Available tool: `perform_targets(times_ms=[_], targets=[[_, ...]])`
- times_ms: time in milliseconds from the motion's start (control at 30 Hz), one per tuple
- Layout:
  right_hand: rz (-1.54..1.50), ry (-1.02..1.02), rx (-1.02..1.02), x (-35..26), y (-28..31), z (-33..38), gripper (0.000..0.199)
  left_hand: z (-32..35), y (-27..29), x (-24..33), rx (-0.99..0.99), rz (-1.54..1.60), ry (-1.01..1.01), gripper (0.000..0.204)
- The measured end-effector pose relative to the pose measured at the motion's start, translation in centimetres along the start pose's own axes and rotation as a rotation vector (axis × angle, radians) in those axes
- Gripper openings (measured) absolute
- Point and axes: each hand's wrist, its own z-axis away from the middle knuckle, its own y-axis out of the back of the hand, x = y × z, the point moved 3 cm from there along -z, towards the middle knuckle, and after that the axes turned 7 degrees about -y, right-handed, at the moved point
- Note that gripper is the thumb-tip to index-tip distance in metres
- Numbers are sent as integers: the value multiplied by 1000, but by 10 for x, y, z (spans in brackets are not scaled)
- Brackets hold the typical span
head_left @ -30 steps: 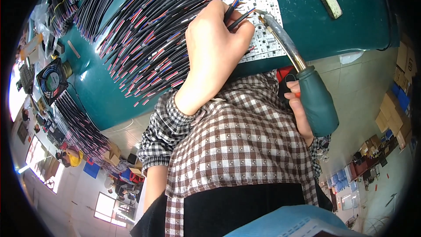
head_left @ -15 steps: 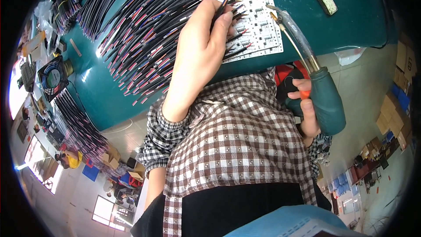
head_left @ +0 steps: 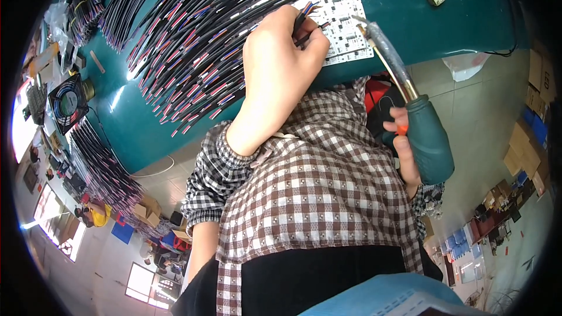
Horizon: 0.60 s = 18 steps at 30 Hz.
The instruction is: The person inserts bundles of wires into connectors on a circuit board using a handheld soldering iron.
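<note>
1. Cable [head_left: 305, 11]: black, wire ends exposed, positioned over the white circuit sheet [head_left: 343, 1].
2. Left hand [head_left: 281, 61]: fingers narrowed, pinching the cable.
3. Soldering iron [head_left: 426, 126]: tip near the cable, not touching it.
4. Right hand [head_left: 405, 157]: fingers wrapped around the soldering iron.
5. Cable pile [head_left: 196, 52]: already spread over the sheet's left side; joined and unjoined ends cannot be distinguished from where I stand.

Smooth, shiny plastic on the black wires [head_left: 196, 52] around the left hand [head_left: 275, 61]. Glossy top on the table [head_left: 140, 134], with bright glare farther left of that hand. Shiny metal on the pipe [head_left: 403, 77] ahead of the right hand [head_left: 406, 158]; dull, rubbery-looking handle [head_left: 430, 140] in its grip. Soft-looking cloth apron [head_left: 310, 199] between the hands. Thin, see-through plastic bag [head_left: 465, 65] past the right hand.
</note>
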Motion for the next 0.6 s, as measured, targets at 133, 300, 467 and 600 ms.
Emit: perform_targets(times_ms=[133,300,467,600], targets=[[-139,-99,-54,3,0,10,47,2,-2,-2,-22,37,49,17],[-99,-169,-29,-6,-4,5,40,0,1,4,-16,121,78,17],[-60,-172,20,1,-1,7,65,2,1,5,-38,48,81,15],[15,-131,1,-1,-1,6,65,3,0,9,-47,18,79,14]])
